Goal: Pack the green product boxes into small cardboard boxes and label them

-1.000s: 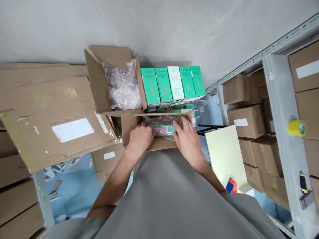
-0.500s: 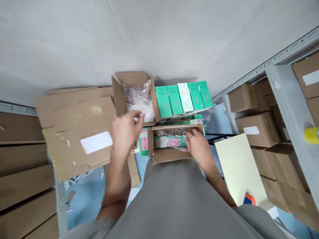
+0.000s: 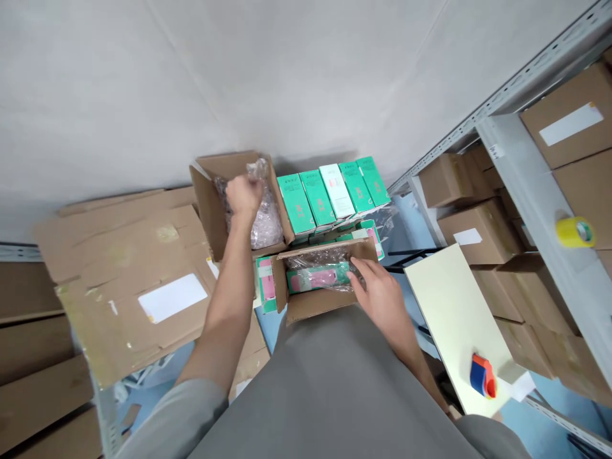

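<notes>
My left hand (image 3: 245, 193) is closed on a bunch of bubble wrap (image 3: 268, 220) inside the upper cardboard box (image 3: 202, 210). In front of my body is a smaller open carton (image 3: 306, 310), holding a green and pink product box (image 3: 318, 277) with clear bubble wrap around it. My right hand (image 3: 377, 280) rests at this carton's right end, fingers apart and reaching over the edge by the wrap. A row of green boxes (image 3: 296, 203) stands beyond the carton, with one white box (image 3: 336, 190) among them.
Flattened cardboard (image 3: 119, 255) with a white label lies to the left. At right, a cream board (image 3: 447, 306) carries a blue and orange tape dispenser (image 3: 482, 376). Yellow tape (image 3: 574, 232) sits on the right shelf rack, near stacked cartons (image 3: 482, 223). A pale wall rises behind.
My left hand has moved up and away from me into the upper box and closed on the bubble wrap, lifting part of it. My right hand stays at the carton's end.
</notes>
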A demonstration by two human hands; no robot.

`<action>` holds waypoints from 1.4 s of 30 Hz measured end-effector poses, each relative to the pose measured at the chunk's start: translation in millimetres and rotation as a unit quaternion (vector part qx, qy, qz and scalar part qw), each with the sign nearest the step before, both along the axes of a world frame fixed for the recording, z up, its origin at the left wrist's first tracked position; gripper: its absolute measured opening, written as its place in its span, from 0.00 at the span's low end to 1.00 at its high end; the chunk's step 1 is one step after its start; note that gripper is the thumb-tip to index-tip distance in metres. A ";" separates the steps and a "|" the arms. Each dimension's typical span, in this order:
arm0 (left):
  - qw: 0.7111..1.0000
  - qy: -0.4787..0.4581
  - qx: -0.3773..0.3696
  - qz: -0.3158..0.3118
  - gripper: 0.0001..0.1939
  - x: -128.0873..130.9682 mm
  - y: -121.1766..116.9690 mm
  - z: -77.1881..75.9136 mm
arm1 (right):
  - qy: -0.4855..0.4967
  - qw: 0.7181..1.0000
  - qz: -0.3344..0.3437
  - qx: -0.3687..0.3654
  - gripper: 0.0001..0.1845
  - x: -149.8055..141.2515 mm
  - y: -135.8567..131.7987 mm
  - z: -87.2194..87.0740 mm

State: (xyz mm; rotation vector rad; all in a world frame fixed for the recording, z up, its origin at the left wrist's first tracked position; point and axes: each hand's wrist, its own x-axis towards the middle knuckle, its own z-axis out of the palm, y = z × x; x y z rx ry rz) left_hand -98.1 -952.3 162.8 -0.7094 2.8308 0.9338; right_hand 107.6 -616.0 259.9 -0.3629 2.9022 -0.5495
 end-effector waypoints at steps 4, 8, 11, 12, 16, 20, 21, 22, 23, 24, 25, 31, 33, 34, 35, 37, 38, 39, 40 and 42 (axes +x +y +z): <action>0.980 0.167 0.038 0.104 0.18 28.6 -7.8 30.9 | 0.003 0.999 -0.014 -0.042 0.19 4.9 9.6 2.2; 0.904 0.370 0.201 0.080 0.14 100.9 0.3 84.9 | 0.006 0.989 -0.003 -0.147 0.19 3.7 14.2 7.7; 0.869 0.417 0.264 -0.031 0.13 165.0 26.5 116.5 | -0.010 0.975 0.020 -0.221 0.33 3.1 13.1 17.1; 0.861 0.416 0.287 -0.050 0.12 183.8 38.4 121.2 | -0.024 0.973 0.029 -0.228 0.41 2.9 12.3 20.2; 0.866 0.330 0.374 -0.045 0.10 236.7 92.1 111.3 | -0.070 0.968 0.081 -0.226 0.53 -1.9 11.7 23.7; 0.900 0.247 0.357 0.041 0.17 260.7 134.7 86.4 | -0.091 0.960 0.162 -0.211 0.30 -14.9 24.6 11.0; 0.913 0.249 0.315 0.070 0.22 264.0 141.4 82.2 | -0.102 0.960 0.182 -0.187 0.27 -19.3 29.3 7.2; 0.927 0.252 0.262 0.089 0.28 266.5 146.5 79.2 | -0.112 0.961 0.199 -0.153 0.25 -24.0 33.8 3.5; 0.941 0.251 0.206 0.093 0.32 268.2 150.1 77.1 | -0.122 0.963 0.212 -0.109 0.25 -29.0 37.5 0.1; 0.954 0.244 0.154 0.078 0.32 269.1 152.5 75.7 | -0.129 0.965 0.220 -0.060 0.24 -34.2 40.1 -3.1; 0.966 0.227 0.111 0.045 0.29 269.0 154.2 74.7 | -0.132 0.965 0.225 -0.009 0.24 -39.5 41.3 -6.2; 0.989 0.030 -0.040 -0.136 0.14 245.1 163.1 62.0 | -0.130 0.947 0.251 0.153 0.29 -60.5 33.9 -20.3; 0.989 -0.061 -0.075 -0.113 0.16 231.8 165.1 53.6 | -0.095 0.955 0.244 0.138 0.33 -58.1 35.5 -19.2; 0.985 -0.109 -0.088 -0.098 0.16 225.4 165.4 49.2 | -0.072 0.960 0.243 0.121 0.34 -55.3 37.5 -17.7; 0.980 -0.151 -0.097 -0.085 0.17 219.4 165.3 44.9 | -0.052 0.962 0.247 0.103 0.35 -51.9 39.9 -16.0; 0.969 -0.210 -0.111 -0.074 0.19 209.2 164.8 37.4 | -0.043 0.959 0.270 0.081 0.35 -45.4 43.7 -15.2; 0.965 -0.222 -0.117 -0.074 0.20 205.3 164.9 34.5 | -0.055 0.954 0.283 0.082 0.35 -43.2 44.2 -16.9; 0.964 -0.226 -0.122 -0.073 0.20 202.3 165.4 32.4 | -0.072 0.948 0.296 0.090 0.34 -42.2 43.5 -20.3; 0.964 -0.223 -0.124 -0.069 0.21 200.4 166.5 31.3 | -0.089 0.943 0.303 0.104 0.34 -42.5 41.6 -25.2; 0.971 -0.198 -0.124 -0.052 0.26 200.1 169.4 32.3 | -0.114 0.936 0.305 0.138 0.35 -46.5 34.9 -37.6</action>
